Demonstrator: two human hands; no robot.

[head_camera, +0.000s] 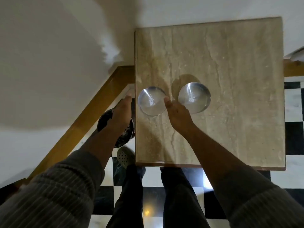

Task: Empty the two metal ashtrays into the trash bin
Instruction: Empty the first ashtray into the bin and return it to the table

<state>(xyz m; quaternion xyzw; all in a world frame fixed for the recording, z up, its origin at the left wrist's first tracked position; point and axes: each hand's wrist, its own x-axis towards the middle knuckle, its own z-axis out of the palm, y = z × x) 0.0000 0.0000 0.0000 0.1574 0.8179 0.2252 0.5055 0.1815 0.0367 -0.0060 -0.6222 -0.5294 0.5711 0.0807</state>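
Now two round, shiny metal ashtrays [152,101] on veined marble table [230,63] — hands [178,112] spread, empty.

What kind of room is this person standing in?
Probably a home or hotel sitting area: a marble-topped side table holding two metal ashtrays, a checkered tile floor, and a small metal trash bin.

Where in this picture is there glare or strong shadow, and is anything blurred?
Head view: glare streaks across both ashtrays; a bright reflection on the floor between the legs; a large soft shadow on the wall; the edges curve from the wide lens.
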